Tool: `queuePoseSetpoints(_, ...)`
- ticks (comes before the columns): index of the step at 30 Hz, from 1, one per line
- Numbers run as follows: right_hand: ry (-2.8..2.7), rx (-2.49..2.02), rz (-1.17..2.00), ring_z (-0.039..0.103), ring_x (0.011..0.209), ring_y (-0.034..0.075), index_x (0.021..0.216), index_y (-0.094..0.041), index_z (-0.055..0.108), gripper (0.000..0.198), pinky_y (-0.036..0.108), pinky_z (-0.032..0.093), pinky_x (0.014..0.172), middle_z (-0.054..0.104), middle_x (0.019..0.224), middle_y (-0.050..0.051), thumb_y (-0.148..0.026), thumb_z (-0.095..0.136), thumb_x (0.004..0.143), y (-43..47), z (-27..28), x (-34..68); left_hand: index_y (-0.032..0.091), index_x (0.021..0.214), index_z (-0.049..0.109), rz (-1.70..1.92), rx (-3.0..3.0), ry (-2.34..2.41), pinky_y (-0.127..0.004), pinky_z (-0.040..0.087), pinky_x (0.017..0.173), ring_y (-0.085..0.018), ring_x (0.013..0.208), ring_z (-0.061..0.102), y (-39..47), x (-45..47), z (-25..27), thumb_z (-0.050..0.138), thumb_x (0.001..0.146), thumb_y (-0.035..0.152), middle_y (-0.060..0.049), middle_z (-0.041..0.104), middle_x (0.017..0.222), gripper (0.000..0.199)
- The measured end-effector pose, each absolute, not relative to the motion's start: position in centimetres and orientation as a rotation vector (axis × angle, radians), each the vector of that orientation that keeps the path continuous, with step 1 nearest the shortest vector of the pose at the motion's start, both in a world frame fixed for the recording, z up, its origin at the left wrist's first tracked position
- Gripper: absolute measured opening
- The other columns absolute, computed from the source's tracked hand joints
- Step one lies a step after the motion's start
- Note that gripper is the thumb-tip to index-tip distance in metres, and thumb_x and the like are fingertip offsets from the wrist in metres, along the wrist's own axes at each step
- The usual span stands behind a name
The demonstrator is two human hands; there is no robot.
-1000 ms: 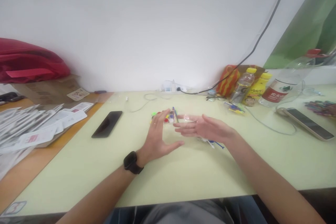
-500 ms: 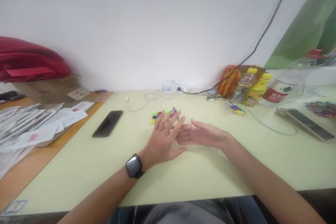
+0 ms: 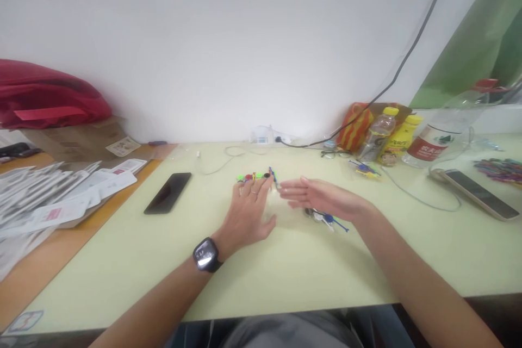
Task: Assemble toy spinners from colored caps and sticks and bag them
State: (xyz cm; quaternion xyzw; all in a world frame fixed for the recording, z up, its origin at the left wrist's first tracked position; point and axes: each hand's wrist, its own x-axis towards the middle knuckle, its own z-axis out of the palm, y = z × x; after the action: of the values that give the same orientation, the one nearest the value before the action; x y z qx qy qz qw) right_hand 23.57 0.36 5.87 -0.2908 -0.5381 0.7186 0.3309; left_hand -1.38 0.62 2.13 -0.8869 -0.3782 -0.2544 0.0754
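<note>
My left hand (image 3: 247,215), with a ring and a dark wristwatch (image 3: 206,254), lies palm down with its fingers stretched toward a small pile of coloured plastic pieces (image 3: 255,176). Its fingertips partly cover the pile, so I cannot tell if they touch it. My right hand (image 3: 322,197) is held on edge with straight fingers, just right of the pile, holding nothing. A slim blue piece (image 3: 273,173) stands out between the two hands' fingertips. Under my right palm lie blue, white and dark plastic pieces (image 3: 328,219), partly hidden by the hand.
On the left are a black phone (image 3: 168,193), stacked white packets (image 3: 61,190) and a cardboard box (image 3: 77,138). Bottles (image 3: 377,133), a large water bottle (image 3: 434,138), another phone (image 3: 481,193) and a blue-yellow plastic piece (image 3: 364,168) stand or lie right. A cable (image 3: 397,73) runs along the wall.
My hands have drawn apart: the left slightly left, the right slightly right. The blue, white and dark pieces under my right hand now show. Several pieces in the pile look shifted.
</note>
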Motion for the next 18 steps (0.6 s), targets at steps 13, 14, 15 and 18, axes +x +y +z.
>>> queuePoseSetpoints(13,-2.181,-1.381,0.677,0.065,0.096,0.028,0.098,-0.024,0.075,0.018,0.043,0.051,0.083,0.073,0.105,0.010,-0.034,0.065,0.087,4.1,2.5,29.0,0.025,0.158,0.029,-1.163,-3.021,-1.290,-0.054,0.039,0.113,-0.038,0.135,0.049,2.2,-3.3,1.7,0.078,0.080,0.046,-0.016,0.050,0.150,0.095)
queuePoseSetpoints(14,-2.222,-1.370,0.704,0.065,0.096,0.028,0.099,-0.024,0.075,0.018,0.043,0.051,0.084,0.072,0.104,0.010,-0.033,0.065,0.087,4.1,2.2,28.8,0.025,0.159,0.027,-1.206,-3.087,-1.260,-0.052,0.041,0.113,-0.038,0.137,0.049,2.2,-3.4,1.7,0.079,0.080,0.046,-0.016,0.047,0.153,0.097)
queuePoseSetpoints(15,-2.248,-1.354,0.711,0.065,0.096,0.028,0.099,-0.024,0.075,0.018,0.043,0.051,0.085,0.072,0.104,0.010,-0.033,0.065,0.088,4.1,2.0,28.6,0.025,0.160,0.026,-1.240,-3.143,-1.234,-0.051,0.042,0.112,-0.038,0.138,0.048,2.1,-3.5,1.7,0.079,0.080,0.045,-0.016,0.044,0.156,0.098)
queuePoseSetpoints(18,-2.311,-1.248,0.655,0.061,0.106,0.029,0.103,-0.024,0.076,0.021,0.044,0.048,0.094,0.070,0.107,0.010,-0.034,0.062,0.091,3.9,1.9,27.8,0.026,0.161,0.024,-1.250,-3.274,-1.178,-0.050,0.040,0.116,-0.037,0.142,0.044,1.8,-3.5,2.0,0.080,0.080,0.043,-0.016,0.041,0.158,0.100)
